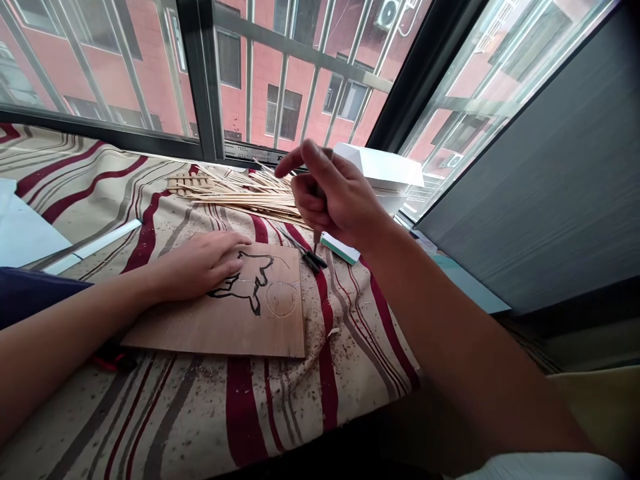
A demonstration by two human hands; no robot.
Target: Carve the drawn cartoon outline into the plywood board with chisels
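Note:
My left hand (213, 260) lies flat on a wooden board (210, 330), fingers stretched out beside a drawing (255, 280) in thick black line. Part of that drawing is under the hand. Faint pale curves, one of them a circle (281, 299), mark the board to its right. Raised above the far right corner of the board, my right hand (333, 193) is closed around a wooden-handled carving tool (317, 237). Its handle shows above and below the fist, and a thin dark end points down. The index finger sticks out loosely.
Thin wooden sticks (240, 190) are piled by the window. Black-handled slim tools (313, 260) and a white-and-green block (341, 247) lie past the board. A red-and-black tool (116, 360) sits near its left edge. Wood crumbs dot the striped cloth (210, 413). A white box (385, 167) stands behind.

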